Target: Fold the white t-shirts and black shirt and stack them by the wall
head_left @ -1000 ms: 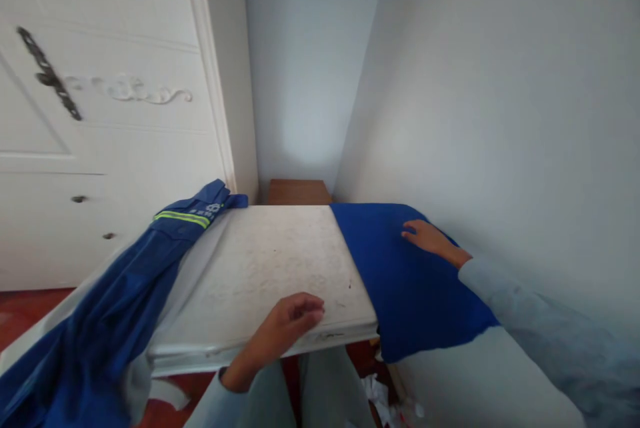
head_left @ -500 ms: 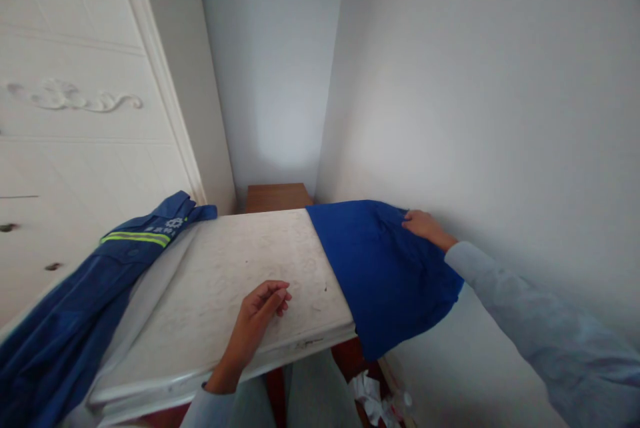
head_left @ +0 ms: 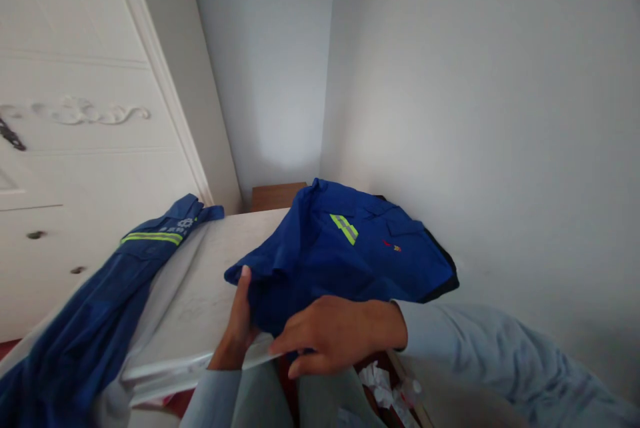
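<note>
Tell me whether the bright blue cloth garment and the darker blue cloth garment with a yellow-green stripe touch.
Apart. The head view shows flat white tabletop between the bright blue garment and the darker blue garment.

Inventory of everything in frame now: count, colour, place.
Work garment with short reflective patch: 1, bright blue, over table's right part
Work garment with long reflective band: 1, darker blue, table's left side
Table: 1, white, centre
Cabinet: 1, white, left
Cabinet knobs: 2, dark, lower left
Door handle: 1, dark, left edge
Wooden furniture top: 1, brown, behind table
Walls: 2, pale grey, back and right
Crumpled paper: count unclear, white, below table
Floor: reddish, lower left
Trouser legs: 2, grey-green, bottom centre
Sleeves: 2, pale blue-grey, bottom
Left hand: 1, gripping bright garment's edge
Right hand: 1, before it
</note>
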The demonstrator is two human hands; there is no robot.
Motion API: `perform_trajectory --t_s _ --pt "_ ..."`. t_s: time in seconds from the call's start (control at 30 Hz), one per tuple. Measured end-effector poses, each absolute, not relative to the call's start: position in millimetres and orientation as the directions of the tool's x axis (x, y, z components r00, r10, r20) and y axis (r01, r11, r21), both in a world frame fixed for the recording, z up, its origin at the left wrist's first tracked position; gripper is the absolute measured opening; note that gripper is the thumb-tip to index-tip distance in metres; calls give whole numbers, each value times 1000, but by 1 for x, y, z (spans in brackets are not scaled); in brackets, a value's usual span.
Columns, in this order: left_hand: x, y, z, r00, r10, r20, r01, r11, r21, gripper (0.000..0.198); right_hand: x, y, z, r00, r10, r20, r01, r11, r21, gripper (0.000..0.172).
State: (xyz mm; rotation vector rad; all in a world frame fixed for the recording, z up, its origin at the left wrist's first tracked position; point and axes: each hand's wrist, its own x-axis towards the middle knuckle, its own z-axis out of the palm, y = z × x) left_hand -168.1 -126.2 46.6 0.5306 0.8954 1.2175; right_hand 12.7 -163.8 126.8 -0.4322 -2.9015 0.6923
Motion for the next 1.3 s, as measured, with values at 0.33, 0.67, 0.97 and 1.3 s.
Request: perform_trajectory --t_s 0.33,0.67,0.97,1.3 --pt "-157 -129 42 -187 925 -330 -522 192 831 47 137 -109 108 -517 829 211 706 553 -442 39" --pt "-162 -131 38 -188 930 -317 -516 181 837 44 226 -86 82 -105 992 -75 849 50 -526 60" --pt "-158 -133 46 -238 910 -340 -548 163 821 41 254 -163 144 -463 543 -701 756 -171 -632 37" --pt "-163 -134 52 -232 892 -388 -626 169 761 40 214 -87 105 -334 895 -295 469 -113 -876 54"
